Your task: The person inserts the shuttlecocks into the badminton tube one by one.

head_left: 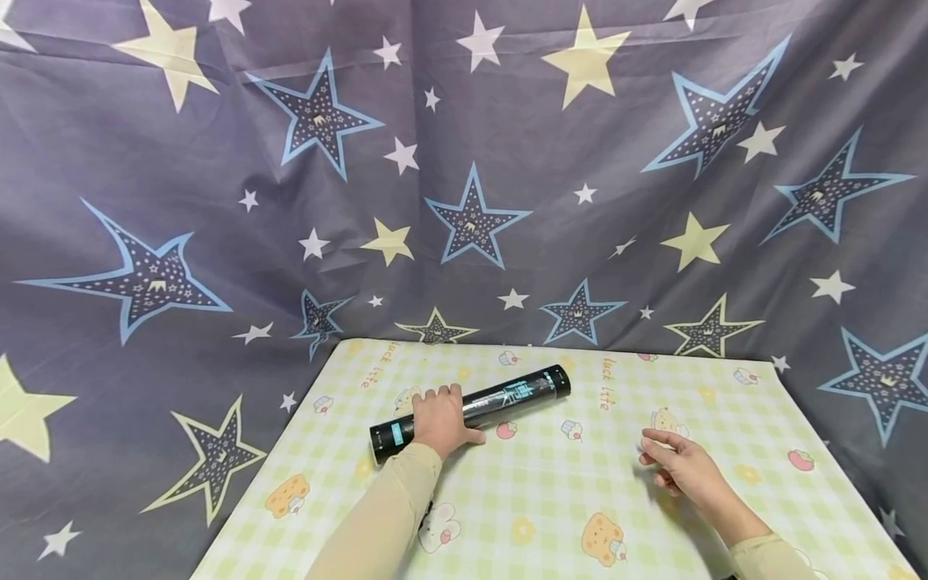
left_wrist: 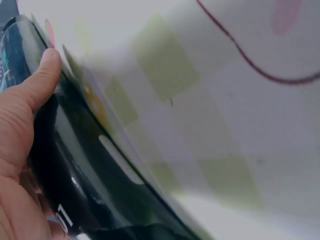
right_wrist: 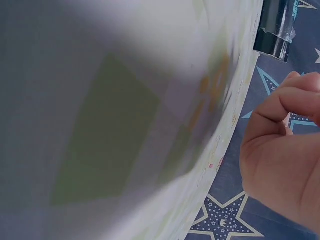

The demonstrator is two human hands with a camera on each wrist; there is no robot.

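Note:
A long black tube-shaped package (head_left: 511,396) with blue and white print lies slantwise on the table, its right end farther back. My left hand (head_left: 439,420) grips it left of its middle, fingers over the top and thumb along the near side. In the left wrist view the thumb lies along the glossy black tube (left_wrist: 100,170). Over the right part of the table my right hand (head_left: 687,474) holds nothing, its fingers loosely bent. The right wrist view has this hand (right_wrist: 280,145) at the right edge, apart from the tube's end (right_wrist: 274,37).
A cloth with green checks and cartoon prints covers the table (head_left: 536,483). Behind it and along both sides hangs a dark curtain (head_left: 507,121) with stars, meeting the table's back edge.

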